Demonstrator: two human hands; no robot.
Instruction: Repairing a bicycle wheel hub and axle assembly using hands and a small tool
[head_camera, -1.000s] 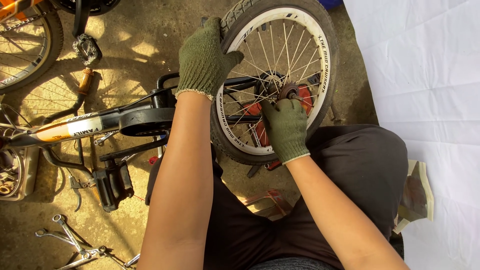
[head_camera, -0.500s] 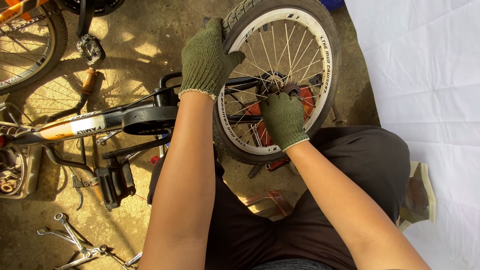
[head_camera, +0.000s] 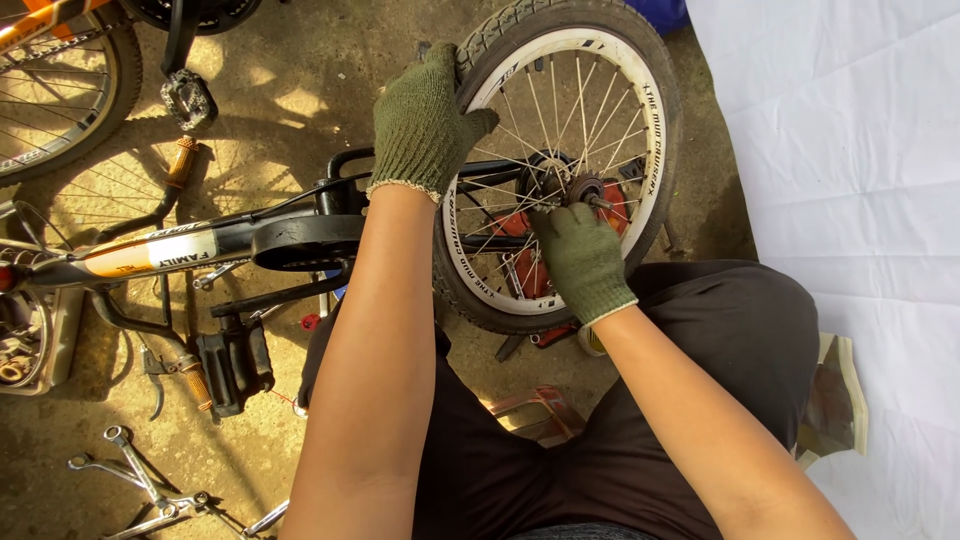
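Note:
A small bicycle lies on its side on the dirt ground, its rear wheel with black tyre and white rim in front of me. My left hand, in a green knit glove, grips the tyre and rim at the wheel's left edge. My right hand, also in a green glove, is closed around the axle end at the hub, fingers pinching it. Spokes run under both hands. The bike's frame and black chain guard stretch off to the left.
A pedal sits below the frame. Several wrenches lie on the ground at lower left. Another bicycle wheel stands at upper left, a white sheet covers the right side, and a tub of parts is at the left edge.
My right hand has shifted slightly lower on the hub, exposing the axle end. My left hand stays clamped on the tyre.

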